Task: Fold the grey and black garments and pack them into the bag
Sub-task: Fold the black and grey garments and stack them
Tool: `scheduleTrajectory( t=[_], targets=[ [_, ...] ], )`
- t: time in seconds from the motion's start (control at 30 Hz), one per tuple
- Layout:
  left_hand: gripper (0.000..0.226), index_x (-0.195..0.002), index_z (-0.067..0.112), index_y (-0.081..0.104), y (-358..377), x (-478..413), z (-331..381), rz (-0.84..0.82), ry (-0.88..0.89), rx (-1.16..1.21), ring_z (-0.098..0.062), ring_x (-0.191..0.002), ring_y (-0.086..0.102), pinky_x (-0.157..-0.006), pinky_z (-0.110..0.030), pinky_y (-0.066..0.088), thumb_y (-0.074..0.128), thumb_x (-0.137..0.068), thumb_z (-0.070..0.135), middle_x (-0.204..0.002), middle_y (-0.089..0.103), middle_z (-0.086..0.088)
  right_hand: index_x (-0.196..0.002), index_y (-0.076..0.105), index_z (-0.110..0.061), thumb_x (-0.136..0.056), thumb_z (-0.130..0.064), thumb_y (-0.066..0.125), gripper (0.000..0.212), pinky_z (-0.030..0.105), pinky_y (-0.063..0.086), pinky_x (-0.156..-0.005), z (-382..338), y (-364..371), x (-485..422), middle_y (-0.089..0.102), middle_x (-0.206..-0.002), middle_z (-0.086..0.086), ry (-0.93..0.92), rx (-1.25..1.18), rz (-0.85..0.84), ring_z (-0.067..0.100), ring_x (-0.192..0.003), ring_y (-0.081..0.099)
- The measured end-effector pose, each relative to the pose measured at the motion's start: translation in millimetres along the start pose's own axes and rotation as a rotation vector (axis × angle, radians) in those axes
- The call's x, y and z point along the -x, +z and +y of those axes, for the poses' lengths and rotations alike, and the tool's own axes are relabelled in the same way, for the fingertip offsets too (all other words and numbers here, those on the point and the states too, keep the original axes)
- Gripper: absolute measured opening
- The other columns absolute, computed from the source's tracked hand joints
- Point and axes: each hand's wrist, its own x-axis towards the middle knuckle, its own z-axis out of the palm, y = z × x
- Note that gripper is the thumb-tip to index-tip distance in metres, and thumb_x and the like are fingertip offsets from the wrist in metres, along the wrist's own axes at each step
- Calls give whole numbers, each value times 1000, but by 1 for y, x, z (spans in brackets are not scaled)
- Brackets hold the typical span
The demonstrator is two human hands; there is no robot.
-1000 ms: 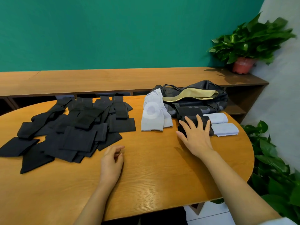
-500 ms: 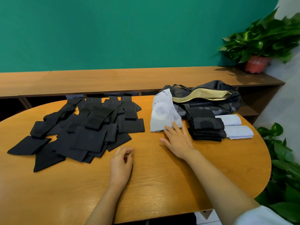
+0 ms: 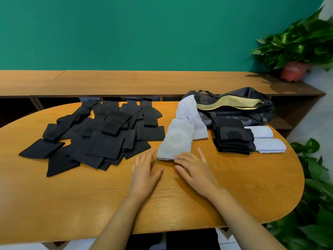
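Now the left hand (image 3: 144, 175) and the right hand (image 3: 195, 171) lie flat on the wooden table (image 3: 86, 204), fingers straight and a little spread, holding nothing. The right fingertips (image 3: 180, 157) touch the near edge of the unfolded grey garment (image 3: 175, 139); the left hand is just beside this edge. A pile of loose black garments (image 3: 100, 136) lies at the left. The folded black stack (image 3: 233, 141) and the folded grey pieces (image 3: 270, 145) lie before the open bag (image 3: 239, 114).

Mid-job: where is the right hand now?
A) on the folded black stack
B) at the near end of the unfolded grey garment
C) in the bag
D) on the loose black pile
B: the right hand, open, lies at the near edge of the unfolded grey garment, apart from the folded black stack.
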Motion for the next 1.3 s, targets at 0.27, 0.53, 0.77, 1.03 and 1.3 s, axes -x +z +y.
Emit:
scheduleTrajectory(
  t=[0.27,0.53,0.77,1.03,1.3],
  targets=[
    [23,-112,28,68,1,4,4,-12,55,-160,-12,-121,40,-90,-29,26,61,-92,18,-130,55,13,-110,65,-36,-93,-49,49,27,36,12,-120,-11,10,37,60,-120,-23,110,-209,84,-11,-115,47],
    [17,-110,33,66,-4,35,14,-16,82,-143,-7,-107,47,-83,-23,19,57,-96,29,-111,63,20,-124,49,-36,-90,-28,68,40,30,26,-114,-4,-1,50,58,-111,-25,252,-249,73,-8,-106,51],
    [24,-113,31,67,-4,50,15,-38,135,-98,-3,-103,46,-84,-23,20,63,-91,37,-108,63,20,-107,66,-30,-92,-23,64,17,30,43,-83,-1,6,65,59,-100,-14,294,-206,174,10,-99,52],
    [18,-109,30,69,-3,46,13,-51,90,-10,-4,-105,46,-84,-26,25,61,-94,24,-108,64,19,-103,66,-25,-92,-27,63,12,36,47,-80,2,9,61,57,-93,-15,332,-291,227,10,-95,52],
    [14,-104,27,67,-4,48,14,40,51,78,-2,-82,52,-83,-39,42,66,-91,23,-80,62,14,-88,65,-29,-90,-36,63,8,34,41,-84,-1,5,64,57,-78,-16,383,-239,276,10,-81,54]
  ],
)
